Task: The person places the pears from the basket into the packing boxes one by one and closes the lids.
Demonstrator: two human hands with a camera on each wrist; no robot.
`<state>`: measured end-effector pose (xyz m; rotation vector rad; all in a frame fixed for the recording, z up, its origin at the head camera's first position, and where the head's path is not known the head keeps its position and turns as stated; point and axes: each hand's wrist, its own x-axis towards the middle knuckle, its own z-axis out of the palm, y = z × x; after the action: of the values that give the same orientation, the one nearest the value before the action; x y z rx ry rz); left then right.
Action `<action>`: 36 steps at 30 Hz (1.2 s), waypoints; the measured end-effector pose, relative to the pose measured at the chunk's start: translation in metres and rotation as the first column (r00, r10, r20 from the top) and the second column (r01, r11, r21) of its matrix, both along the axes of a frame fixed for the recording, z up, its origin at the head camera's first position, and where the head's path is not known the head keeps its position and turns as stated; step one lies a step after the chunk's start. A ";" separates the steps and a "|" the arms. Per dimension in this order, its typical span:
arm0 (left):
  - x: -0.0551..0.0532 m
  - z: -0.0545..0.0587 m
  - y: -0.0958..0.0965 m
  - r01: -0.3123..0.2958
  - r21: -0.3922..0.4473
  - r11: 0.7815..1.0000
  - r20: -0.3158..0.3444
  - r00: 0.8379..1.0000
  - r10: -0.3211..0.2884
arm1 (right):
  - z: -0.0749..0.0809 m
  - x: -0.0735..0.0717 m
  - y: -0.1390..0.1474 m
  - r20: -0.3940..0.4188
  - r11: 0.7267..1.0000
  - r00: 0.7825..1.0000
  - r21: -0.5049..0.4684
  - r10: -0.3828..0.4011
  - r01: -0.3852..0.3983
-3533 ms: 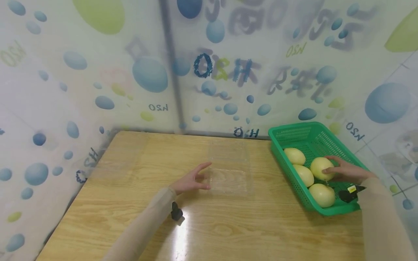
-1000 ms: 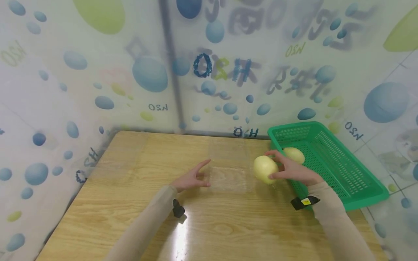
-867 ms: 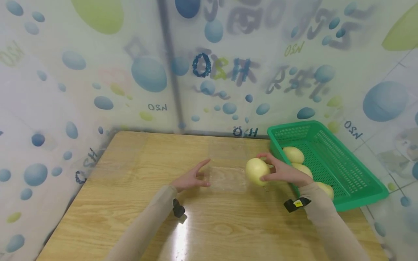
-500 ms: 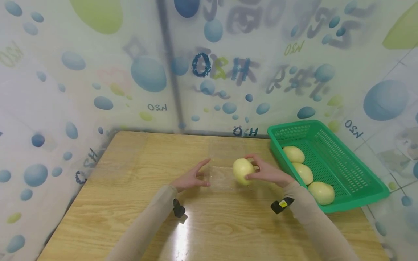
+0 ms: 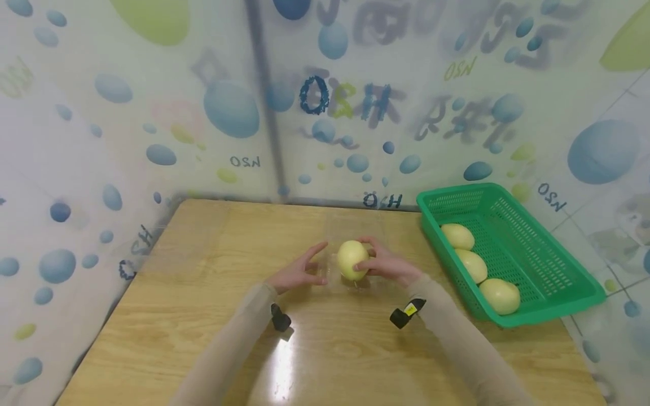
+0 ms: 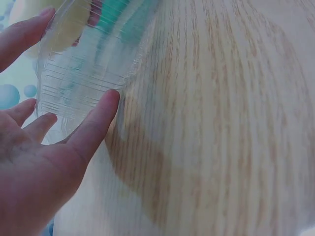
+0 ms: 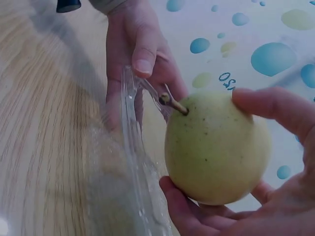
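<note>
A yellow-green pear (image 5: 352,258) with a short brown stem is held in my right hand (image 5: 390,265), the thumb and fingers round its side. It is over the clear plastic clamshell box (image 5: 332,280), whose lid lies folded back toward the wall. In the right wrist view the pear (image 7: 216,152) appears beside the box's rim (image 7: 132,132); contact with the base cannot be told. My left hand (image 5: 297,274) is at the box's left side, fingers spread. Its thumb (image 6: 101,115) touches the box edge in the left wrist view.
To the right stands a green perforated basket (image 5: 528,254) with several pears (image 5: 500,296) along its left side. Faint clear plastic (image 5: 175,248) lies at the table's left. The wooden table (image 5: 335,349) meets a patterned wall covering (image 5: 437,113) behind.
My right hand has taken a pear out of the basket and carried it left, over the clear box. The left hand has stayed beside the box.
</note>
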<state>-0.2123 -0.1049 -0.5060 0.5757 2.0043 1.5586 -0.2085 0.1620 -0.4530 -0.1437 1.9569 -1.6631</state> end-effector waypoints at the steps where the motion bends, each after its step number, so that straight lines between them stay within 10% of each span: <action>1: 0.001 0.005 0.000 0.002 0.006 1.000 0.003 1.000 -0.002 | -0.002 -0.002 -0.003 0.016 1.000 1.000 -0.021 -0.016 0.016; 19: -0.001 0.001 0.000 -0.011 -0.022 1.000 0.026 1.000 0.012 | -0.016 -0.024 -0.034 0.099 0.997 0.992 0.023 -0.078 0.076; 36: -0.001 0.001 0.001 -0.012 -0.005 1.000 0.031 0.999 0.012 | -0.010 -0.021 -0.044 -0.095 0.962 0.995 0.273 0.040 -0.012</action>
<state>-0.2131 -0.1038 -0.5047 0.5355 1.9917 1.5604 -0.2300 0.1179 -0.4633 -0.1488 2.2267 -1.3755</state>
